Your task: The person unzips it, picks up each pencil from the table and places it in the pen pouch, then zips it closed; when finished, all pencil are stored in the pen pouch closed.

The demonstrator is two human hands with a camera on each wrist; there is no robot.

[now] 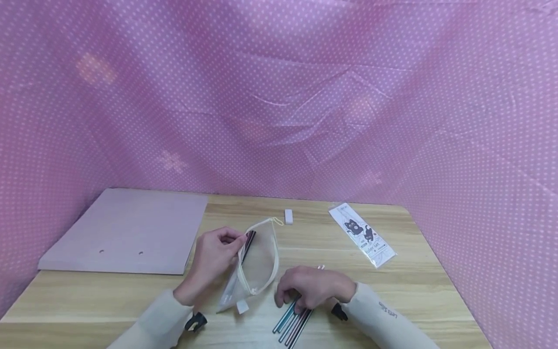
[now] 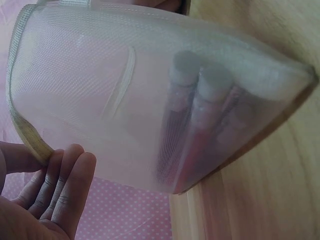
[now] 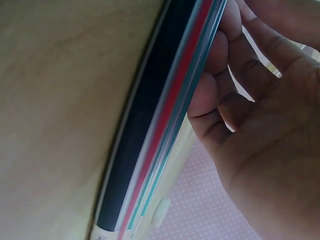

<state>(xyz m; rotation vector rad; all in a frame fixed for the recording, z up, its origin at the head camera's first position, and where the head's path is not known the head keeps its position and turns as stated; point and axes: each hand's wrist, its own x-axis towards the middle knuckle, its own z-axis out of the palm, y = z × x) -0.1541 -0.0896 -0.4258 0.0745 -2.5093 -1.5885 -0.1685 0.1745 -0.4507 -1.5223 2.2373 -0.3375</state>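
A cream mesh zip pouch (image 1: 264,257) stands with its mouth spread, and my left hand (image 1: 218,252) pinches the left side of its rim. Dark sticks (image 1: 249,245) poke up inside the mouth, and in the left wrist view pale-capped pens (image 2: 210,87) show through the mesh. To the right of the pouch, several slim pencils (image 1: 291,322) in teal, red and black lie side by side on the table. My right hand (image 1: 311,286) is over them, thumb and fingers curled about the row. Close up, its fingertips (image 3: 204,92) are against the teal side of the pencils (image 3: 165,110).
A white eraser (image 1: 288,216) lies behind the pouch. At the back right is a packaged ruler set (image 1: 363,235) with black cats on it. A large pale board (image 1: 131,228) covers the back left of the wooden table (image 1: 109,300). Pink dotted cloth (image 1: 279,97) hangs around the table.
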